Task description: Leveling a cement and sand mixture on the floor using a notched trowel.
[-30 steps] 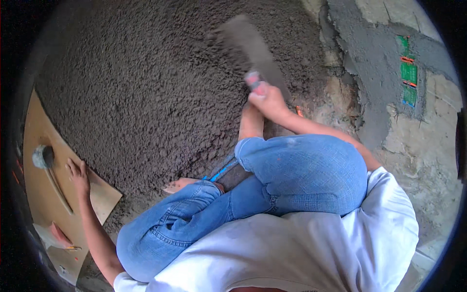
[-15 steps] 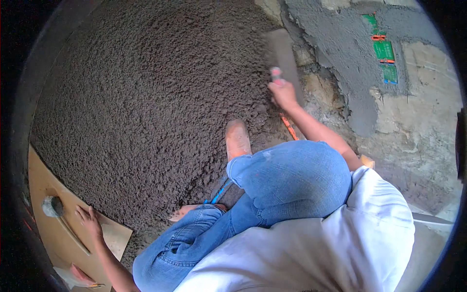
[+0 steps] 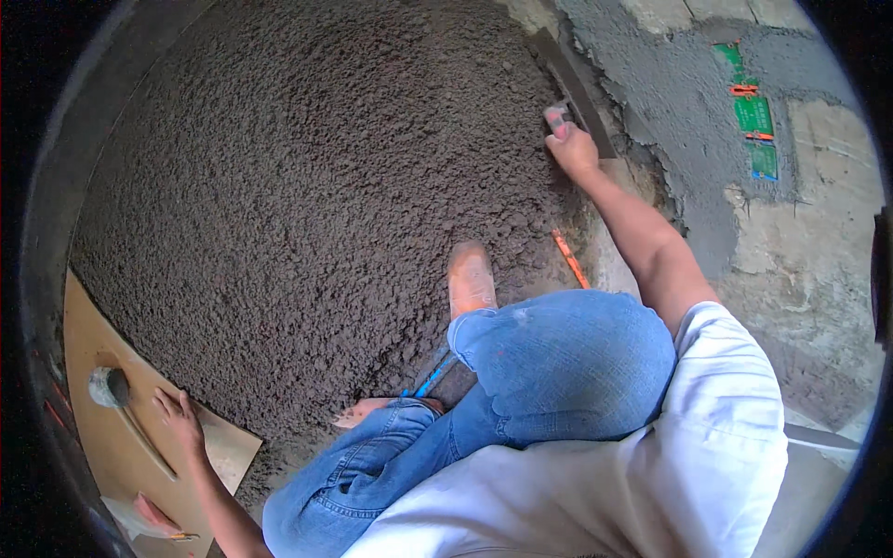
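My right hand is closed around the pink-and-grey handle of a plastering trowel. Its long flat blade, tilted so that it looks narrow, lies along the right edge of the dark mortar bed, by the foot of the wall. The mortar is rough and crumbly. Far to the left, my left hand rests with fingers spread on a tan tile or board beside the mortar. A mallet with a whitish, dusty head and a pale handle lies just left of that hand.
An orange pipe and a blue pipe run near my bare feet. Green-covered wall boxes are set in grey render on the rough wall. A pink object and a clear bag lie at the lower left.
My right hand has moved the trowel rightward to the wall side, and its blade has tipped to look narrower. My left hand stays on the tan surface. The whole view has shifted slightly.
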